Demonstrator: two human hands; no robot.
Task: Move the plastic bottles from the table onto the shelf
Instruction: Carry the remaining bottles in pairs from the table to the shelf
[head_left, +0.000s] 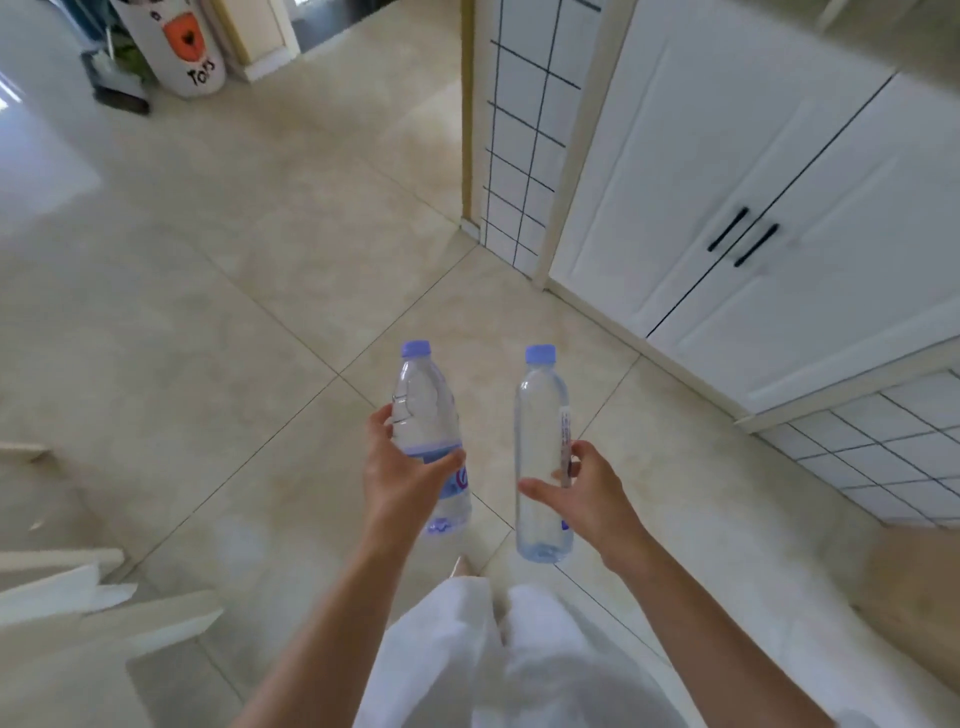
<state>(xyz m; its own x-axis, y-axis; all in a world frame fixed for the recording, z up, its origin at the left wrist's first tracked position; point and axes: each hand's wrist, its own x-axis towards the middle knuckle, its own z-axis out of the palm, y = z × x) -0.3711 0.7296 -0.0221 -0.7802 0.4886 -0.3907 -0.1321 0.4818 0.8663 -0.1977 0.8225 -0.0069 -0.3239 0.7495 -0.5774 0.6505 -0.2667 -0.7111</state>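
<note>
I hold two clear plastic bottles with blue caps upright over the tiled floor. My left hand (400, 467) is wrapped around the middle of the left bottle (423, 400), which has a blue label band and leans slightly. My right hand (582, 486) grips the right bottle (540, 415), a slimmer one, at its lower half, with a label strip along its right side. Both bottles look empty. No table or shelf surface is clearly in view.
A white cabinet (753, 208) with two black handles stands at the right, with white tiled wall (519, 130) beside it. A white cylinder bin (176, 47) with an orange print stands far left. White furniture edges (78, 597) lie at the lower left. Beige floor tiles (234, 260) stretch ahead.
</note>
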